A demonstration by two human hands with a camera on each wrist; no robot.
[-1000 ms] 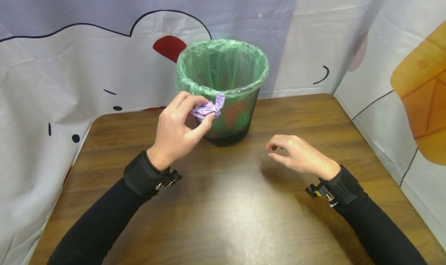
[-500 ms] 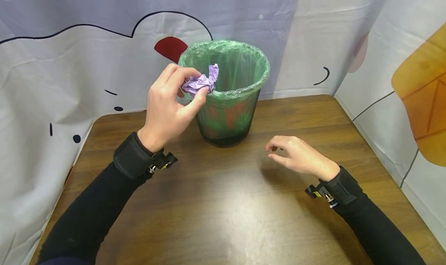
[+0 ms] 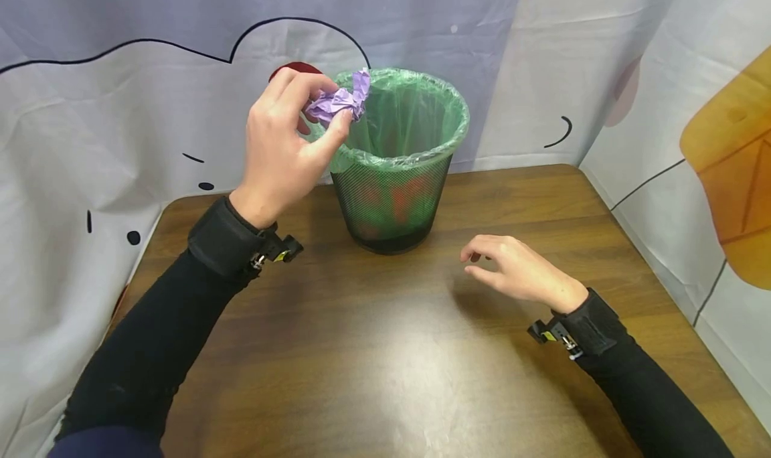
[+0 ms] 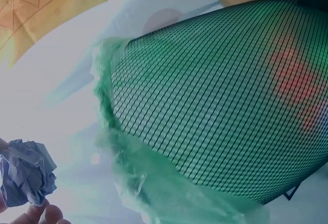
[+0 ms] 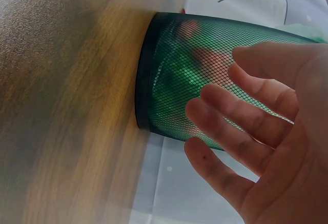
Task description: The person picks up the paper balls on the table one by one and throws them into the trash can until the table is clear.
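Observation:
A crumpled ball of purple paper [image 3: 338, 103] is pinched between the thumb and fingers of my left hand [image 3: 286, 143]. It is held up at the left part of the rim of a black mesh wastebasket [image 3: 391, 203], which has a green plastic bag [image 3: 415, 153] folded over its rim. In the left wrist view the paper ball [image 4: 28, 172] appears apart from the bag's edge. My right hand [image 3: 518, 270] hovers low over the table, right of the basket, its fingers loosely bent and holding nothing. Reddish shapes show blurred through the mesh in the right wrist view.
The basket stands near the back edge of a brown wooden table [image 3: 361, 377]. A printed cloth [image 3: 150, 123] hangs behind and along the left side, and another patterned cloth [image 3: 656, 123] borders the right. A camera strap [image 3: 223, 237] circles my left wrist.
My left hand has risen and moved slightly left with the paper ball, from in front of the basket's side up to rim level. The right hand has stayed in place.

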